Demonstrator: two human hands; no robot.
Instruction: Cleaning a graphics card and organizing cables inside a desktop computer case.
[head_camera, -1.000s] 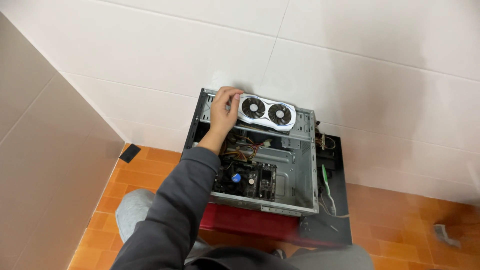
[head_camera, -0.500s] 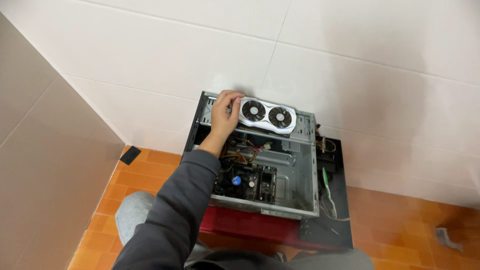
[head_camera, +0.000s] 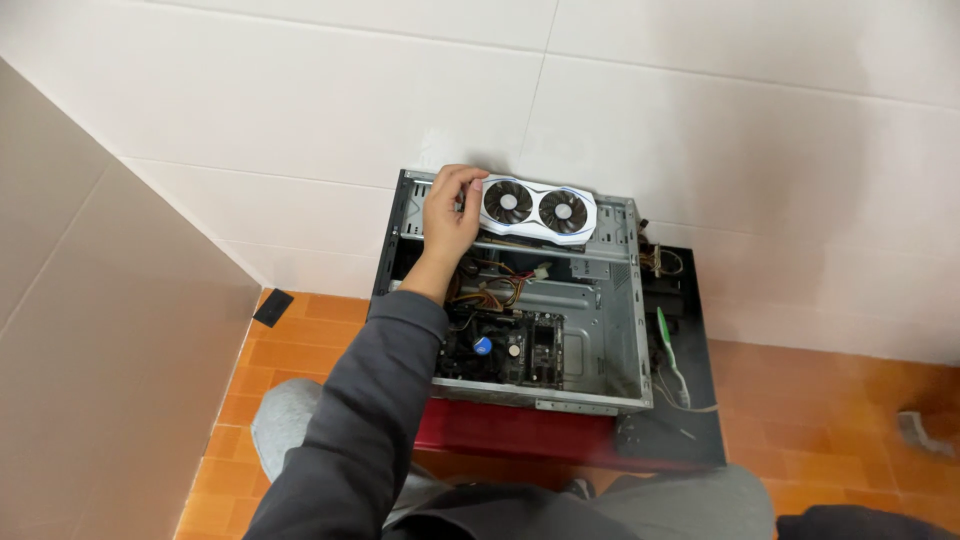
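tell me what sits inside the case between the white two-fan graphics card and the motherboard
In the head view, a bundle of red, yellow and orange cables with a pale connector lies between the graphics card and the motherboard, crossed by a metal bar.

The graphics card (head_camera: 537, 208) has a glossy white plastic shroud around two dark plastic fans. The computer case (head_camera: 612, 330) is bare grey sheet metal with a dull, matt sheen. The left hand (head_camera: 447, 217) comes out of a soft, matt grey cloth sleeve (head_camera: 360, 420). The wall (head_camera: 720, 130) is smooth, glossy white tile, and the floor (head_camera: 300, 350) is matt orange tile.
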